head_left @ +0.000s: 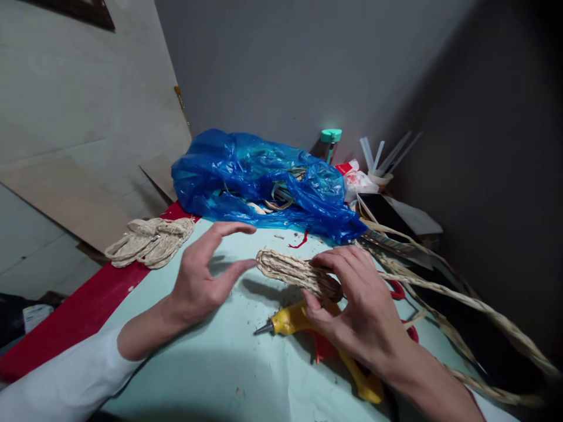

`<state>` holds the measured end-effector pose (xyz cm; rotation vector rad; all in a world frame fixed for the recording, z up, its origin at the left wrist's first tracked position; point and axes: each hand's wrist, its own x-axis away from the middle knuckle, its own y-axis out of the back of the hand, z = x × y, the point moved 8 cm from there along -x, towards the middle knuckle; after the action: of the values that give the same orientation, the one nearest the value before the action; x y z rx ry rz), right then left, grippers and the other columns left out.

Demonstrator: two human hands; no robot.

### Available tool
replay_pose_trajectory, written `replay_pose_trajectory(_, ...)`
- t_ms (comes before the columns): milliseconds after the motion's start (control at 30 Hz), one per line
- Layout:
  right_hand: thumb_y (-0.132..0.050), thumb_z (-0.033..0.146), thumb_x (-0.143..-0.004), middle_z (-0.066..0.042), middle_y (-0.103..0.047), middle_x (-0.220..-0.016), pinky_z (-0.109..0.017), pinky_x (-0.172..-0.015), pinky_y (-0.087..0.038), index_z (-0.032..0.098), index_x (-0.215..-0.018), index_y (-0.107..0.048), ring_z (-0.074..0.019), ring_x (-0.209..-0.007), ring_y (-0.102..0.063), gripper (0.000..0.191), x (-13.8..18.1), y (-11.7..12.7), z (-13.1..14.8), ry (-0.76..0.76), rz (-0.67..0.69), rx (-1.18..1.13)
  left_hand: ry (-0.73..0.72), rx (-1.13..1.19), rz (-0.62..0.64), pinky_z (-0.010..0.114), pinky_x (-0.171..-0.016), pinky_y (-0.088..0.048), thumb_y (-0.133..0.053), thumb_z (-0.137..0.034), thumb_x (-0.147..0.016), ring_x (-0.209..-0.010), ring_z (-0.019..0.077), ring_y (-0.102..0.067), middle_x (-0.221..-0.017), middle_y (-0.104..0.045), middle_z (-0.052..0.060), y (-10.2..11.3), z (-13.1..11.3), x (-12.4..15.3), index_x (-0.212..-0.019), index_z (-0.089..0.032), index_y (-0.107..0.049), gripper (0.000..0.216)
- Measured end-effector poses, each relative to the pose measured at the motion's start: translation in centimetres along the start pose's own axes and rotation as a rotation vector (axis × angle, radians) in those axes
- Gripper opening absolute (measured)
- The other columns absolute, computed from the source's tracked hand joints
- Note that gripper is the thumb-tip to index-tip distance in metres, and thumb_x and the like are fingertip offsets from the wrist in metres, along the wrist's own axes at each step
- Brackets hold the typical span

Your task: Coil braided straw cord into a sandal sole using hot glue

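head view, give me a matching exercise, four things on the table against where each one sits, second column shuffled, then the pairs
Things:
1. glue gun
2. blue plastic bag
3. finished woven pieces
4. woven piece in progress

Places:
A. at the table's far side, by the wall
B. held in the right hand, its free end at the left hand's fingers
C. on the table under the right hand
D. at the table's left edge, on the red strip

Pairs: 1-C, 2-A, 3-D, 4-B

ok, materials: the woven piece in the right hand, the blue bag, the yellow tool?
Woven piece: looks like twisted natural fibre, straw or raffia; tan, matte, visible braided strands.
Blue bag: thin plastic film; glossy, crinkled, semi-translucent.
Yellow tool: probably moulded plastic body, smooth; grey tip looks metal. Resembles a glue gun.
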<state>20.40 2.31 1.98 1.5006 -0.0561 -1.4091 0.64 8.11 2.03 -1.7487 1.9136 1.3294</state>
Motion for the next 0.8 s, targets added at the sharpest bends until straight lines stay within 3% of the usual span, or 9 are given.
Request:
replay_pose_trajectory(67, -0.064, 0.017, -0.081, -0.004, -0.057, -0.09, -0.035, -0.077, -0.039, 0.015, -0.1, -0.052, -0.0183, -0.083, -0.049, 0.022, -0.1, 0.1, 0.0, 0.0, -0.005, 0.001, 0.047, 0.002, -0.15, 0.037, -0.091, -0.053, -0.069, -0.022, -0.087, -0.096, 0.0216, -0.068, -0.099, -0.07, 0.004, 1.3, 0.7, 0.2, -0.101, -0.021, -0.065, 0.015)
replay_pose_trajectory(133, -0.064, 0.016, -0.081, -0.005, -0.057, -0.091, -0.036, -0.078, -0.039, 0.015, -0.1, -0.052, -0.0188, -0.083, -0.049, 0.023, -0.1, 0.2, -0.1, -0.004, 0.002, 0.003, 0.1, -0.045, -0.189, 0.035, -0.084, -0.052, -0.068, -0.022, -0.088, -0.085, 0.0187, -0.067, -0.087, -0.069, 0.001, 1.7, 1.2, 0.2, -0.089, -0.021, -0.065, 0.003)
replay_pose_trajectory(433, -0.062, 0.018, -0.086, -0.008, -0.057, -0.095, -0.041, -0.085, -0.041, 0.013, -0.105, -0.051, -0.0221, -0.092, -0.05, 0.023, 0.0, 0.3, 0.9, 0.08, 0.022, -0.001, 0.232, -0.031, -0.138, 0.031, -0.074, -0.048, -0.07, -0.019, -0.083, -0.071, 0.0159, -0.066, -0.073, -0.072, -0.003, 1.4, 1.5, -0.3, -0.074, -0.022, -0.068, 0.01)
replay_pose_trajectory(533, -0.063, 0.017, -0.086, -0.009, -0.057, -0.097, -0.044, -0.09, -0.04, 0.013, -0.108, -0.051, -0.0235, -0.096, -0.05, 0.025, 0.0, 0.3, 1.2, 0.103, 0.027, -0.027, 0.314, 0.039, -0.079, 0.029, -0.07, -0.046, -0.065, -0.019, -0.084, -0.067, 0.0143, -0.063, -0.069, -0.069, -0.003, 1.0, 2.0, -0.4, -0.072, -0.02, -0.065, 0.012)
replay_pose_trajectory(700, -0.065, 0.015, -0.084, -0.008, -0.058, -0.096, -0.044, -0.092, -0.041, 0.015, -0.108, -0.051, -0.0231, -0.095, -0.052, 0.028, 0.1, 0.7, 1.3, 0.097, 0.006, -0.095, 0.483, 0.212, 0.081, 0.025, -0.052, -0.033, -0.054, -0.03, -0.093, -0.048, 0.0096, -0.039, -0.051, -0.043, -0.006, -0.9, 3.1, -0.1, -0.066, -0.019, -0.053, 0.029)
replay_pose_trajectory(800, -0.063, 0.013, -0.084, -0.007, -0.059, -0.096, -0.042, -0.091, -0.043, 0.017, -0.11, -0.05, -0.0223, -0.094, -0.053, 0.03, -0.1, 0.7, 1.3, 0.052, 0.012, -0.15, 0.559, 0.292, 0.138, 0.024, -0.045, -0.025, -0.055, -0.037, -0.092, -0.045, 0.0085, -0.032, -0.049, -0.036, -0.007, -1.9, 3.5, 0.2, -0.063, -0.02, -0.048, 0.034)
